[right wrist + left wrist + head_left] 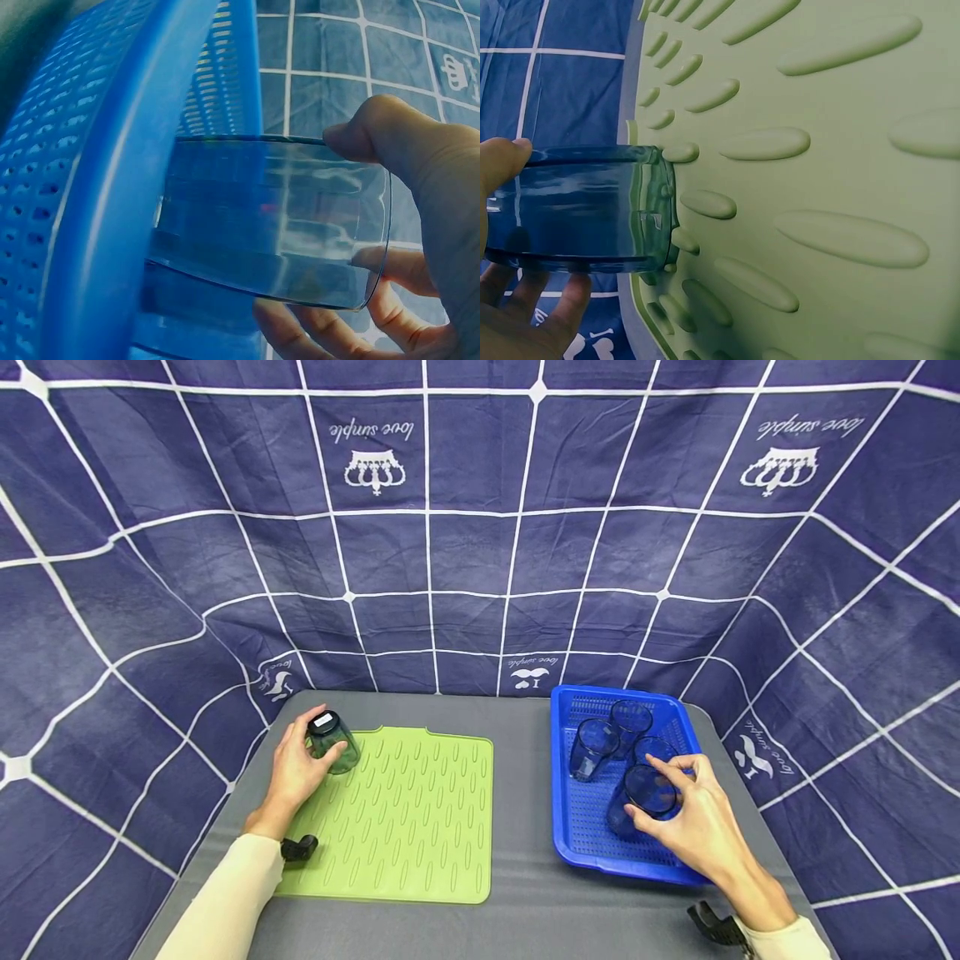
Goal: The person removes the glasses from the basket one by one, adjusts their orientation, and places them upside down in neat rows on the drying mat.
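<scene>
Upside down at the far left corner of the light green ribbed mat [412, 814] is a tinted drinking glass [341, 733], its dark base with a white label facing up. My left hand [292, 770] grips its sides, thumb opposite the fingers. In the left wrist view the rim of this glass [577, 210] meets the mat's ridges. On the right, my right hand [701, 818] holds a clear drinking glass [624, 810] near its rim, inside the blue basket [558, 785]. The right wrist view has the thumb outside this glass [225, 217] and a fingertip at its mouth.
Three more glasses stand in the basket: one at the left [591, 750], one at the back [632, 717], and one [656, 747] partly behind the held glass. The grey table [521, 827] lies between mat and basket. Blue gridded cloth [472, 552] encloses the back and sides.
</scene>
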{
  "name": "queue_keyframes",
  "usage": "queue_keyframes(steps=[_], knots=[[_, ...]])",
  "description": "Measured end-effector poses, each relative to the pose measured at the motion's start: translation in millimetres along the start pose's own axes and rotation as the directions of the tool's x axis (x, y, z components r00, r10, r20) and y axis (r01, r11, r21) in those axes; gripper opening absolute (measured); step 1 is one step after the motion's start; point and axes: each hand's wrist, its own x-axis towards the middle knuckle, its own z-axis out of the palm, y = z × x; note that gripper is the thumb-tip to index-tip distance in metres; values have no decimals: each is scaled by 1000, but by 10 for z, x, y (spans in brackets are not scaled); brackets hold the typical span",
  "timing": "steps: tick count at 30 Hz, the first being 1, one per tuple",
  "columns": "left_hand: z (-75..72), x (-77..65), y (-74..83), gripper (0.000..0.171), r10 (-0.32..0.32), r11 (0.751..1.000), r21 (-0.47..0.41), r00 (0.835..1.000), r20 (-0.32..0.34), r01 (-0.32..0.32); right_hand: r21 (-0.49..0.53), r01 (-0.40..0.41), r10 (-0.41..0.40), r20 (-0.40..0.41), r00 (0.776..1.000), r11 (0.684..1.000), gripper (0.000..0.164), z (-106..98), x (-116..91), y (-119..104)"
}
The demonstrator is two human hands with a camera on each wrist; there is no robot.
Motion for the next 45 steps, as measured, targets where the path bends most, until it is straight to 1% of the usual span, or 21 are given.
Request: queue_keyframes(steps=[4, 9, 11, 15, 19, 24, 29, 35, 40, 45], knots=[[6, 9, 9, 81, 2, 1000, 0, 1000, 2, -2, 45, -25, 24, 25, 999, 999, 73, -30, 9, -67], [18, 22, 24, 81, 4, 1000, -7, 1000, 8, -4, 112, -63, 57, 56, 997, 992, 71, -63, 18, -153], [20, 26, 29, 81, 4, 1000, -9, 1000, 10, -4, 131, -58, 51, 58, 997, 990, 71, -72, 24, -183], [21, 30, 33, 81, 2, 1000, -12, 1000, 15, -2, 90, -11, 9, 23, 1000, 996, 71, -87, 43, -226], [17, 31, 30, 81, 1, 1000, -10, 1000, 19, 0, 42, 19, -18, -12, 1000, 999, 77, -100, 59, -251], [10, 33, 27, 81, 0, 1000, -8, 1000, 21, 0, 61, 31, -29, -31, 999, 998, 84, -110, 82, -289], [3, 30, 32, 81, 13, 1000, 5, 1000, 8, -13, 118, 38, -33, -49, 998, 992, 78, -135, 127, -356], [9, 16, 45, 82, 37, 998, 47, 999, -23, -35, 248, 37, -23, -57, 998, 968, 77, -137, 161, -451], [20, 2, 64, 82, 35, 998, 45, 999, -32, -34, 333, 24, 0, -71, 998, 942, 79, -108, 170, -527], [8, -9, 139, 80, 42, 999, 26, 998, -45, -41, 435, 3, 34, -77, 996, 901, 80, -70, 176, -601]])
